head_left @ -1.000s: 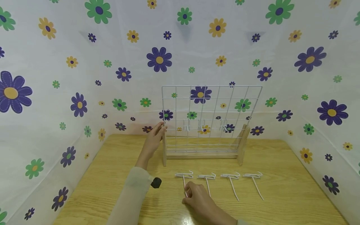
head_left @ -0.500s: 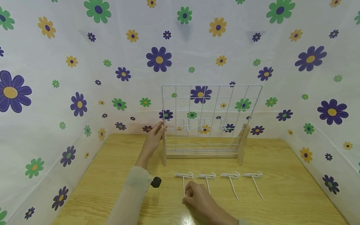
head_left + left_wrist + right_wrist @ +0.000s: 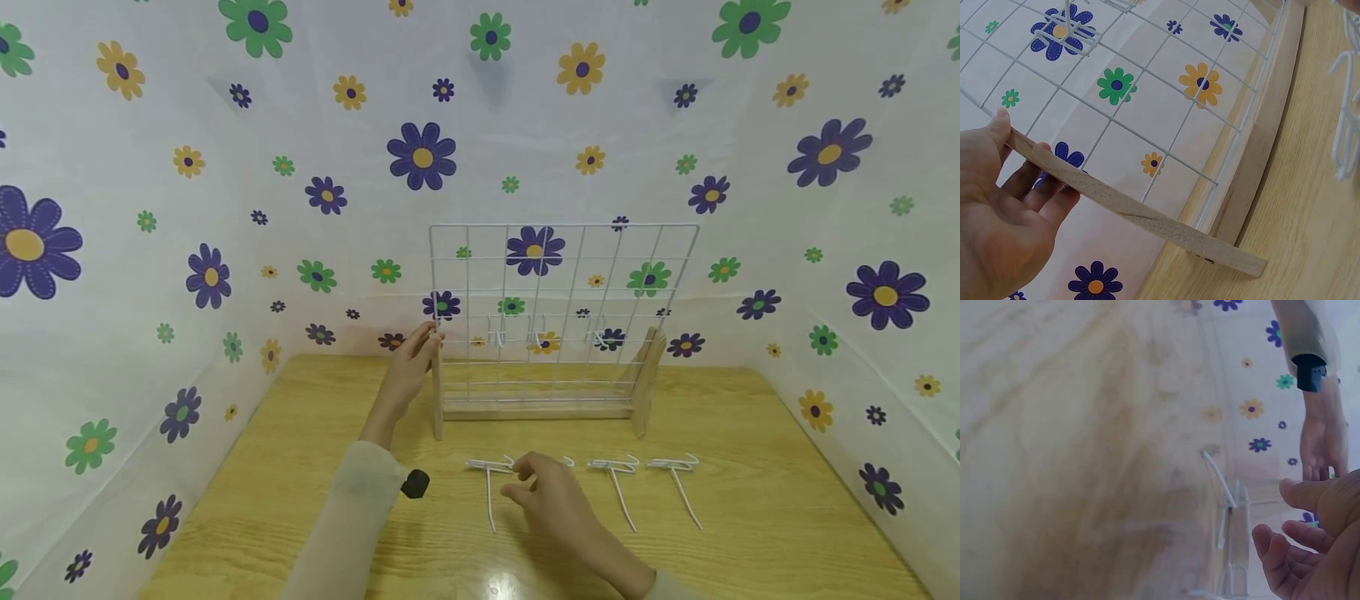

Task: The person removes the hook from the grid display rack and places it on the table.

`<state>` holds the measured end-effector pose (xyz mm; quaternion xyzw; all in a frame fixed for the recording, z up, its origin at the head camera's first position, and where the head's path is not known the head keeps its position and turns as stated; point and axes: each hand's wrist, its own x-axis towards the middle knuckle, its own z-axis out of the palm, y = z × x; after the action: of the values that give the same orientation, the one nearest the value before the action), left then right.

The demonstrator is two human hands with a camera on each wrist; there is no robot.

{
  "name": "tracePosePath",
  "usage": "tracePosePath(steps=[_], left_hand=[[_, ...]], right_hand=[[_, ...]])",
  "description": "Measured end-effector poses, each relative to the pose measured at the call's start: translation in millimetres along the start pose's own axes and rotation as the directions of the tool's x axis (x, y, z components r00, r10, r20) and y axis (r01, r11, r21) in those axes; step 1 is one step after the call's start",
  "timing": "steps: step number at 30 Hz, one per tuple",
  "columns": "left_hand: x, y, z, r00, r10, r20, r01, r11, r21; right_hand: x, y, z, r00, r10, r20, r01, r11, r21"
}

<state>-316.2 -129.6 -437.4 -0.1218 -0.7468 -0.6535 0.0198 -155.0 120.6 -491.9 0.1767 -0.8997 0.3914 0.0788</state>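
A white wire grid (image 3: 562,226) stands upright on a wooden base. My left hand (image 3: 408,367) grips the grid's left wooden side post (image 3: 1129,206), thumb on one side and fingers on the other. Several white wire display hooks lie in a row before the stand, including the leftmost hook (image 3: 487,467), a third hook (image 3: 613,466) and the rightmost hook (image 3: 672,464). My right hand (image 3: 551,500) is over the second hook and hides most of it. Its fingers are loosely bent, thumb apart, with nothing held. The right wrist view shows a white hook (image 3: 1219,478) beside this hand.
Three white hooks hang on the grid, among them a left one (image 3: 497,331) and a right one (image 3: 597,331). A wooden crossbar (image 3: 536,412) joins the side posts. Flower-printed cloth (image 3: 510,125) surrounds the wooden table (image 3: 750,500) at the back and sides.
My right hand has left the leftmost hook's stem and moved up and right, over the second hook. The leftmost hook still lies in place. My left hand keeps its grip.
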Motion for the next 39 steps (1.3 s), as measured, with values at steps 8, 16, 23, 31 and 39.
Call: tracePosePath(steps=[8,16,23,31,39], left_hand=[[0.2,0.1,-0.7,1.0,0.009,0.009,-0.008,1.0,-0.016],[-0.9,3.3,-1.2,1.0,-0.012,0.008,0.013,0.999,-0.03],[-11.8,25.7,-0.6,0.999,-0.045,0.027,0.045,0.998,-0.032],[-3.5,8.6,-0.7,1.0,-0.028,0.014,0.028,0.999,-0.042],[0.6,0.2,-0.2,1.0,-0.002,-0.005,0.002,0.999,-0.039]], right_hand=[[15.5,-0.3,-24.5,0.988,0.067,-0.136,-0.066,0.998,0.009],[29.5,9.7,-54.9,0.964,0.144,-0.224,-0.143,0.99,0.021],[38.8,17.2,-80.2,0.941,0.13,-0.314,-0.108,0.99,0.086],[51.4,23.0,-102.8,0.896,0.12,-0.427,-0.094,0.992,0.081],[64.4,25.0,-118.5,0.866,0.153,-0.476,-0.122,0.988,0.096]])
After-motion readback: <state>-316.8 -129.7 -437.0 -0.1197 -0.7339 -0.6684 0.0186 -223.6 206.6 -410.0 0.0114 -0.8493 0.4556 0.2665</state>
